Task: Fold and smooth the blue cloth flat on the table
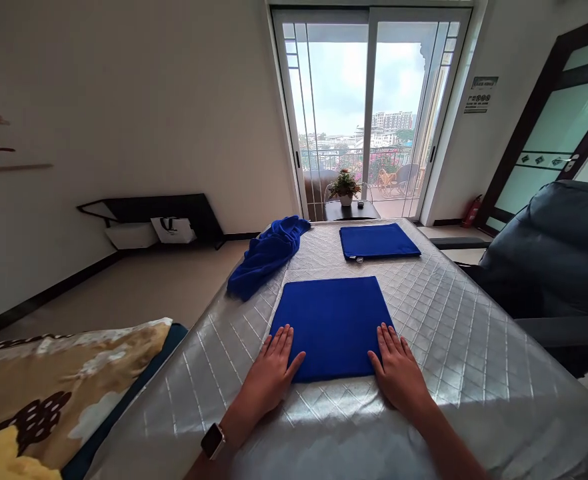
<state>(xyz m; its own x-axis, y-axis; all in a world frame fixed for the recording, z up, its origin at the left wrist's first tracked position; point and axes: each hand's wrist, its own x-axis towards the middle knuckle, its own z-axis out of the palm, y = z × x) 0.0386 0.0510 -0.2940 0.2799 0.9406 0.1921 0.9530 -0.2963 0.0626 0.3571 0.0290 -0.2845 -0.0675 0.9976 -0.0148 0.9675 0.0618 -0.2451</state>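
A blue cloth (335,323), folded into a flat rectangle, lies in front of me on the silver quilted cover (454,333). On its near left corner rests my left hand (271,367), open, with the fingers stretched forward and the thumb out to the side. My right hand (398,367) lies flat and open at the near right edge of the same cloth. Behind it sits a second folded blue cloth (380,241) with a small white tag on its near edge. A crumpled blue cloth (271,257) is heaped at the far left.
A black armchair (554,253) stands close on the right. At the lower left is a patterned beige bedding piece (74,387). Beyond the far edge, a potted plant (345,189) stands on a small table before the sliding glass door (331,87). A black bench (174,210) lines the left wall.
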